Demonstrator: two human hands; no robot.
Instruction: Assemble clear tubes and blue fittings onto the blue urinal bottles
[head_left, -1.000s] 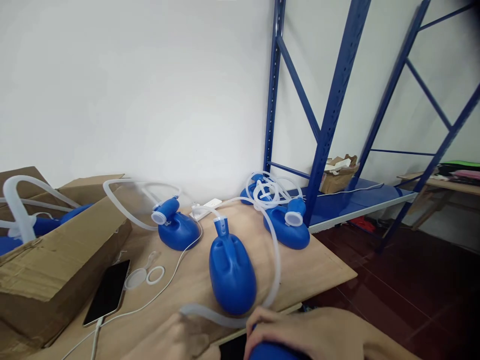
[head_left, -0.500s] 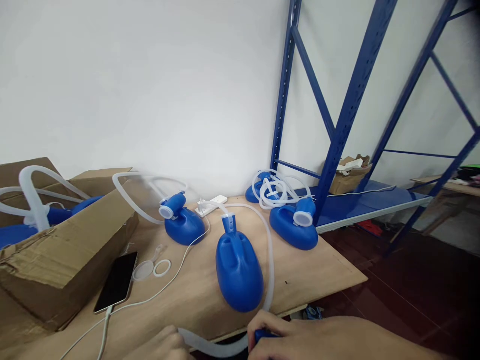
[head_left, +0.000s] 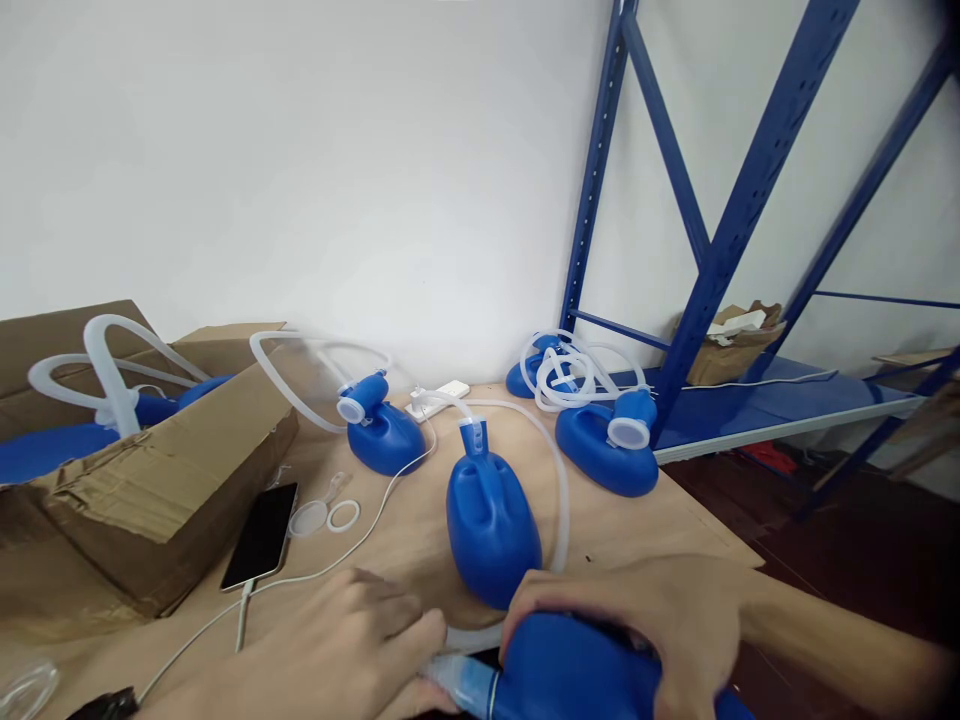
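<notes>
At the bottom of the head view my right hand (head_left: 622,620) wraps over a blue plastic urinal bottle (head_left: 570,670), tilted with its neck to the left. A translucent hose end (head_left: 461,682) sits at that neck. My left hand (head_left: 352,640) closes its fingers round this hose end; the fingertips are partly hidden. Just beyond, a second blue urinal bottle (head_left: 491,530) stands on the table, with its long white hose (head_left: 561,480) curving round its right side. The lower part of the held bottle is cut off by the frame.
More blue bottles with hoses stand behind, one at left (head_left: 386,440) and one at right (head_left: 600,450). An open cardboard box (head_left: 180,500), a phone (head_left: 261,535) on a cable, a white ring (head_left: 343,516) and a cap (head_left: 308,519) lie left. A blue rack (head_left: 705,300) rises right.
The held blue bottle has come up into view with my right hand. My left hand has moved up and right to its neck. The camera view has shifted slightly left.
</notes>
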